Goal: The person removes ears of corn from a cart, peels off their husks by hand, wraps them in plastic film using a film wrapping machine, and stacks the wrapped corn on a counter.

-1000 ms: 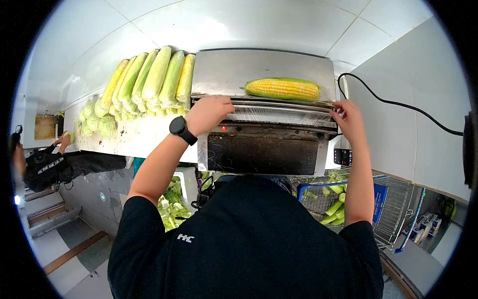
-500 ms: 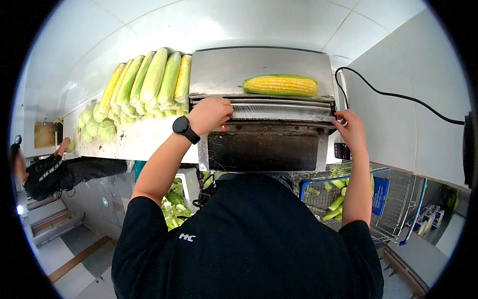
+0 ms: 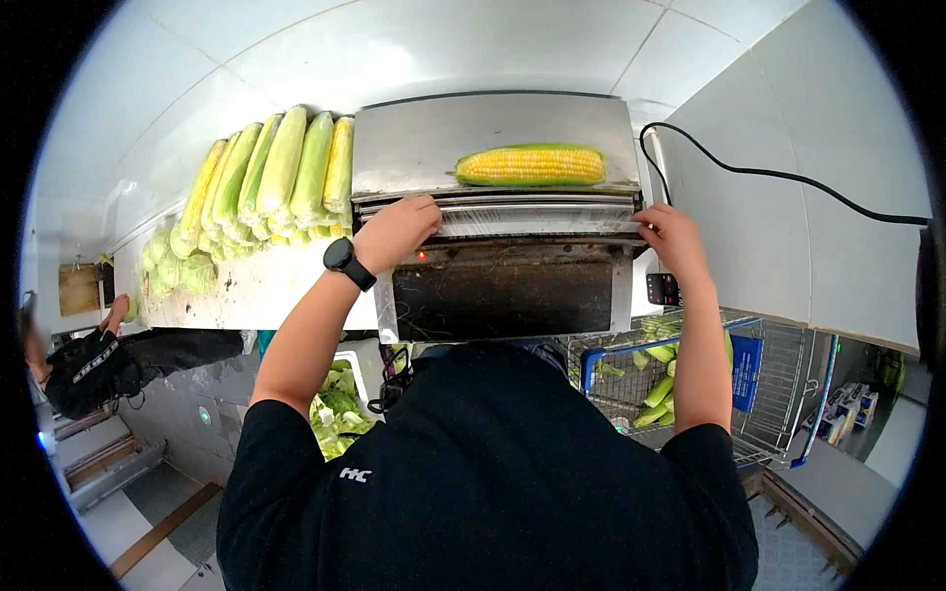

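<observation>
The left hand (image 3: 399, 232) was closed at the fingertips on one end of a strip of clear film (image 3: 532, 221), and the right hand (image 3: 673, 242) pinched its other end at about three o'clock. The strip lay taut across the front of the steel machine (image 3: 414, 148), just above the dark plate (image 3: 503, 298), though the glare made its exact edge hard to tell. One husk-backed corn cob (image 3: 532, 165) lay on the steel top towards twelve o'clock, apart from both hands — no film showed around it. At ten o'clock, a row of cobs (image 3: 283, 163) stood leaning on the worktop (image 3: 286, 300), at least some in shiny film. So those looked finished, while the single cob was unwrapped — its film drawn out but not yet around it.
</observation>
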Tool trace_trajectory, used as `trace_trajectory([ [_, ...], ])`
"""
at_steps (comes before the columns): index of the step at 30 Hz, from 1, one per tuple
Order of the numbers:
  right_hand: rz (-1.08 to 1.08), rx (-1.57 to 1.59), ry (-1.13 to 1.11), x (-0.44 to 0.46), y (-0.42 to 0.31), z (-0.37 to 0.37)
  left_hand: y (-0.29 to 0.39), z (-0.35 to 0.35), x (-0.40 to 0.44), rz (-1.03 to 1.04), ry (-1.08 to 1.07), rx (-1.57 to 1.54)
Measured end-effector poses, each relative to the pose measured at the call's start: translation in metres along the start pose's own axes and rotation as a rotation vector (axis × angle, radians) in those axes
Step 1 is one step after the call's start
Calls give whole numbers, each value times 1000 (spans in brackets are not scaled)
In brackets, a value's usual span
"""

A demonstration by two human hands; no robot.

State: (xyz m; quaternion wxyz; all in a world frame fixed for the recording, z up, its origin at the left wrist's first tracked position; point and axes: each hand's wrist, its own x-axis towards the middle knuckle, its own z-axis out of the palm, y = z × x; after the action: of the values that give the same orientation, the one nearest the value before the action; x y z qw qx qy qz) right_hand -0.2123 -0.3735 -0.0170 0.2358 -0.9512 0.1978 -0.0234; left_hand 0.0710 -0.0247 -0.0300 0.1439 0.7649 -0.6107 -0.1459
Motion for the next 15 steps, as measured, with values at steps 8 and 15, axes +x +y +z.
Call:
trace_trajectory([
  [8, -212, -206, -133, 23, 4, 0, -5, -2, -5, -46, 98, -107],
  [15, -193, -188, -125, 23, -2, 4, 1, -3, -8, -93, 199, -192],
])
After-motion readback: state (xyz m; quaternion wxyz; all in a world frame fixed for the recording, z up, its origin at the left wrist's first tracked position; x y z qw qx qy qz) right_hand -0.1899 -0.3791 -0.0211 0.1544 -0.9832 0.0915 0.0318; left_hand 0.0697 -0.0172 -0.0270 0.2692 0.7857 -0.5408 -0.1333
